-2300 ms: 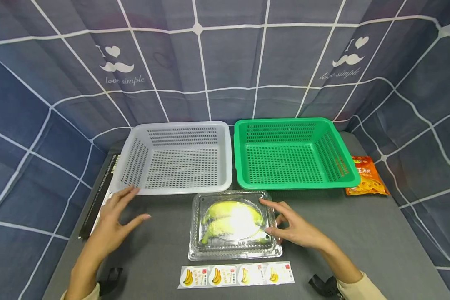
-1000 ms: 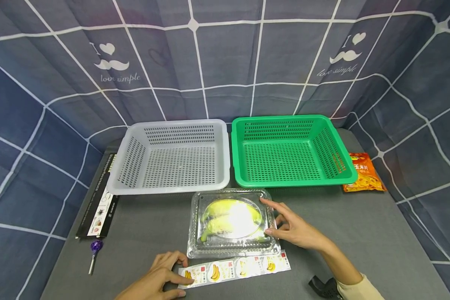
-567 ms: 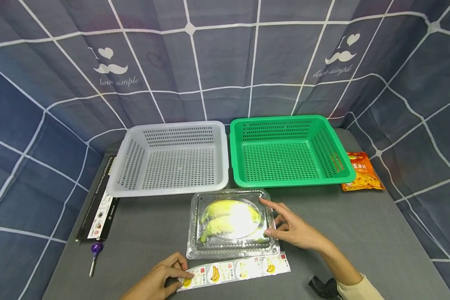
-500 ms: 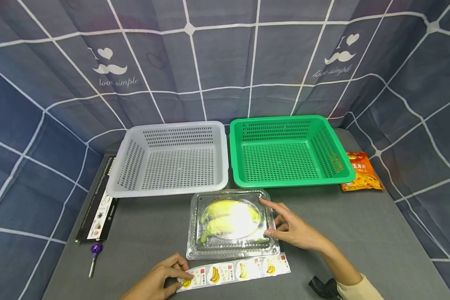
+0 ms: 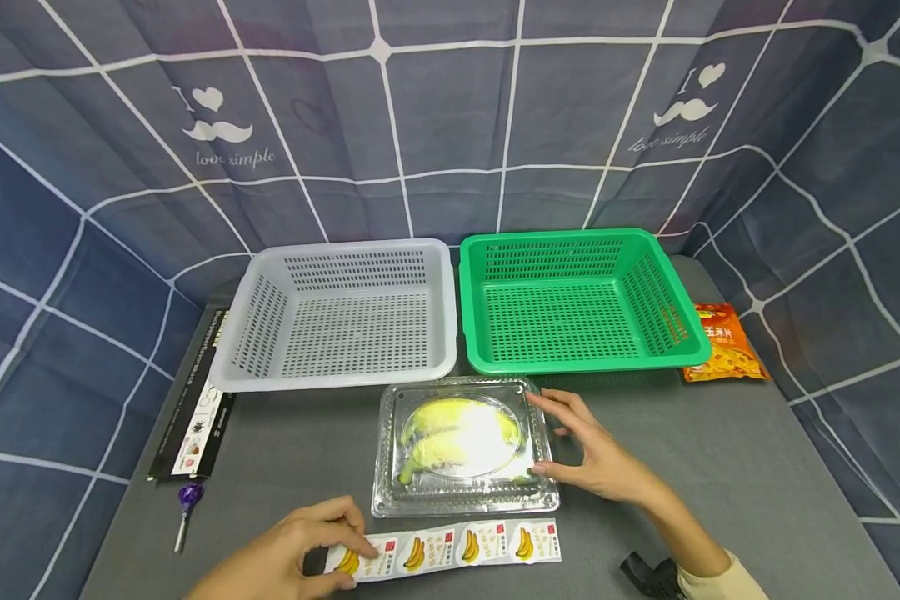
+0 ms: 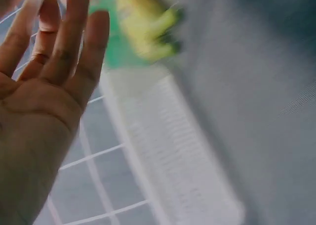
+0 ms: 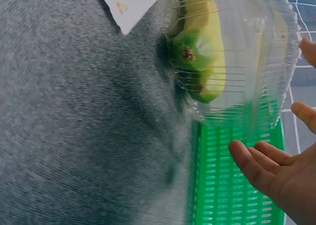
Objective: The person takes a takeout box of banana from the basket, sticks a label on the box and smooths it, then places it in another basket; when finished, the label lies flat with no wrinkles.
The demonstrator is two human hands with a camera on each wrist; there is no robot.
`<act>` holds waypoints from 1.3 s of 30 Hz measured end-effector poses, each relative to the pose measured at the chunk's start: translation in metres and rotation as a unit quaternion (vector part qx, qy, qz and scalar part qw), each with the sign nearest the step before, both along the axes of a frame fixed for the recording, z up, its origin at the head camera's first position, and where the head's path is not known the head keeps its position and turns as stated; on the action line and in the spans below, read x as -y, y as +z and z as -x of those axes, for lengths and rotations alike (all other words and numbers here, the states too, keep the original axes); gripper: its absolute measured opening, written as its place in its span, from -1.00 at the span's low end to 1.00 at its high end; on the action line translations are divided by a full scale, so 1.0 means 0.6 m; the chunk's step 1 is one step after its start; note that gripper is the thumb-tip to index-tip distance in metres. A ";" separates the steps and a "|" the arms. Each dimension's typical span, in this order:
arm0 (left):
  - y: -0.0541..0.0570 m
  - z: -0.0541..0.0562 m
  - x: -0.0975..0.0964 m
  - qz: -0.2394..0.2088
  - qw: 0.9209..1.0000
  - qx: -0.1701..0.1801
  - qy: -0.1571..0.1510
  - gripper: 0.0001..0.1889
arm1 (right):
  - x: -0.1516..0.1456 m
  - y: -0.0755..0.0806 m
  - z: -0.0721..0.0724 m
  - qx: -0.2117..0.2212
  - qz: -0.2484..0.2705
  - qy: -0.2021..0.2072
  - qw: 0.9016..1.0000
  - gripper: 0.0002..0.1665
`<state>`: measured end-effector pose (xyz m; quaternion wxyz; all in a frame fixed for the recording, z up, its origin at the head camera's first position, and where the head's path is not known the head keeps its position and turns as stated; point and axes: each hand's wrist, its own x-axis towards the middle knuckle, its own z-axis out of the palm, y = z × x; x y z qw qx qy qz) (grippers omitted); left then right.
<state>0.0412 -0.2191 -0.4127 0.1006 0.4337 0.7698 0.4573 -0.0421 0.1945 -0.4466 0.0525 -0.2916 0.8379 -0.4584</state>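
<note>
A clear plastic clamshell box (image 5: 465, 504) with bananas (image 5: 450, 442) inside lies closed in the middle of the table. In front of it runs a strip of banana-picture stickers (image 5: 442, 550). My left hand (image 5: 300, 542) pinches the strip's left end between thumb and fingers; the left wrist view is blurred and shows the palm side of the hand (image 6: 54, 62). At the box's right side, my right hand (image 5: 596, 450) has its index fingertip and thumb at the lid's edge, loosely spread. The right wrist view shows that hand's fingers (image 7: 252, 168) extended beside the box (image 7: 237, 62).
Behind the box stand a grey basket (image 5: 333, 385) and a green basket (image 5: 588, 367), side by side. A black box (image 5: 187, 417) and a purple lollipop (image 5: 189, 496) lie at the left. An orange snack bag (image 5: 723, 346) sits at the right, against the green basket.
My left hand came from beside the grey basket to the sticker strip and gripped its left end. The strip has since slid left, away from the box. My right-hand fingers have spread a little.
</note>
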 end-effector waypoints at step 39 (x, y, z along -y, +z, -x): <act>0.087 0.214 -0.057 0.016 0.979 -0.078 0.186 -0.65 | 0.052 0.044 0.037 -0.017 0.032 0.134 0.990 -0.53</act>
